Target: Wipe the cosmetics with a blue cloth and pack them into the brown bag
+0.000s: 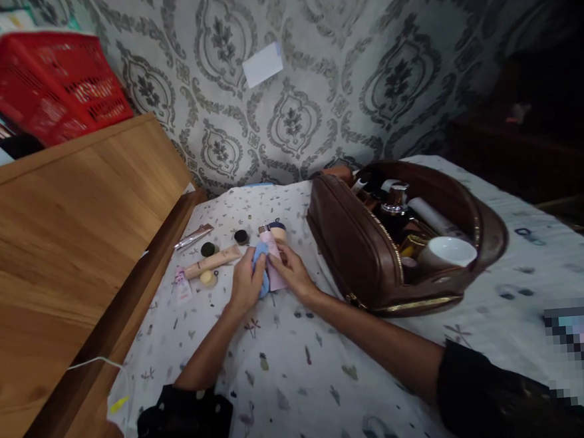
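My left hand (247,279) is closed around a blue cloth (261,252), pressing it against a pale pink bottle (273,250) with a silvery cap. My right hand (293,272) grips that bottle from the other side. Just behind the bottle stands a round jar (279,230) with a dark lid, partly hidden. To the left lie a beige tube (212,261), a small cream-coloured pot (207,279), a small pink-and-white tube (182,284) and two dark-lidded pots (241,236). A shiny, slim tube (194,236) rests farther back.
On the right, an unzipped brown bag (358,241) holds bottles, tubes and a white cup (447,253). A wooden board (87,233) edges the patterned bedsheet (281,353) on the left. A red basket (57,82) stands above it. A wallpapered wall (289,112) rises behind.
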`<action>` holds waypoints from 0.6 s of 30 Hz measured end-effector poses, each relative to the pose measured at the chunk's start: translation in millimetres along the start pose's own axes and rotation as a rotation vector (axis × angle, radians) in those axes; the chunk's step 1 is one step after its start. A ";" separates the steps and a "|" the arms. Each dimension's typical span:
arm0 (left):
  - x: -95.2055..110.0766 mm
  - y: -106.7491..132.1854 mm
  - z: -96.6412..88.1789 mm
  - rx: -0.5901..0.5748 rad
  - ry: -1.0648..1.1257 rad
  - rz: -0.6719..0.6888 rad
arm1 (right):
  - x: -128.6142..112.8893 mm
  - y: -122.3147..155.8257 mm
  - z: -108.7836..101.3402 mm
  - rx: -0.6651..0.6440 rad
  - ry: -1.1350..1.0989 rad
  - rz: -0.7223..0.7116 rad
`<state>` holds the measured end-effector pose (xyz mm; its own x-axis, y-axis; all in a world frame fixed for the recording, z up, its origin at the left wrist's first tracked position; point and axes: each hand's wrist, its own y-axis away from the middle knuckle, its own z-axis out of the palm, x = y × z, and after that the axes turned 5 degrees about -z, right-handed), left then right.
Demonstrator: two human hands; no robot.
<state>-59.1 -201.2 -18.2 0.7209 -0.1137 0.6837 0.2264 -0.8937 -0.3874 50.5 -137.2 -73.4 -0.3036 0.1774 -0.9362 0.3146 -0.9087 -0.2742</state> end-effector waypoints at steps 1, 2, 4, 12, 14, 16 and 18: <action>1.3 -2.9 -4.7 0.032 0.007 0.000 | -4.1 3.0 0.4 -0.020 -0.077 0.043; 1.0 -6.4 -10.2 0.081 0.024 0.001 | -9.0 7.2 0.6 -0.048 -0.156 0.105; -3.1 -12.4 -20.9 0.161 0.080 0.026 | -20.6 19.4 0.4 -0.132 -0.273 0.252; -7.4 3.4 -26.9 -0.310 0.169 0.049 | -47.0 80.1 -7.6 -0.271 -0.379 0.544; -2.8 7.2 -24.0 -0.321 0.156 0.053 | -47.0 86.8 -9.9 -0.257 -0.338 0.527; 1.4 8.6 -22.1 -0.315 0.137 0.056 | -48.6 89.3 -12.6 -0.255 -0.232 0.469; 4.3 8.9 -21.0 -0.312 0.107 0.069 | -52.8 89.6 -15.8 -0.259 -0.050 0.325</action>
<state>-67.7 -218.7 -5.8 0.6510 -0.2089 0.7298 -0.0440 -0.9702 -0.2385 109.0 -222.0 -52.1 -0.1921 -0.1272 -0.9731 0.6154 -0.7880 -0.0185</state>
